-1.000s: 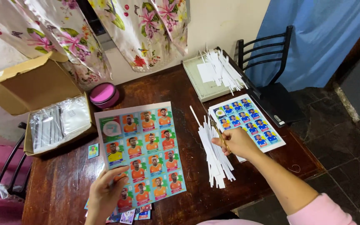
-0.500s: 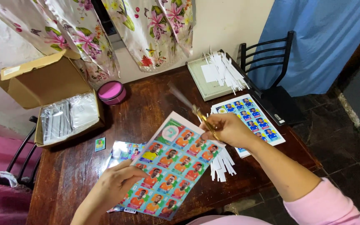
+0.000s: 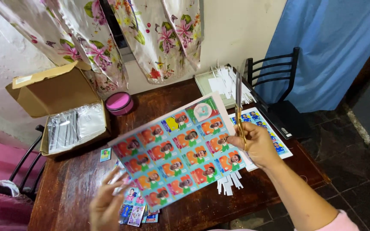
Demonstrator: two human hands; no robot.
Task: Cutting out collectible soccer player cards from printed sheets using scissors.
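My left hand [image 3: 108, 203] holds up a printed sheet of colourful cards [image 3: 176, 149] by its lower left edge, lifted and tilted above the wooden table [image 3: 73, 184]. My right hand [image 3: 255, 145] grips a pair of yellow-handled scissors [image 3: 239, 109], blades pointing up, at the sheet's right edge. A second sheet of blue cards [image 3: 275, 139] lies on the table behind my right hand. Cut white paper strips [image 3: 230, 182] lie under the lifted sheet. Loose cut cards [image 3: 135, 211] sit near my left hand.
An open cardboard box [image 3: 61, 111] with plastic sleeves stands at the left. A pink round tin [image 3: 120, 102] sits by the wall. A paper trimmer with white strips [image 3: 223, 83] is at the back. A black chair [image 3: 275, 81] stands at the right. One small card [image 3: 105, 154] lies apart.
The card sheet went from flat on the table to lifted and turned. My right hand took the scissors up from the strips to the sheet's right edge.
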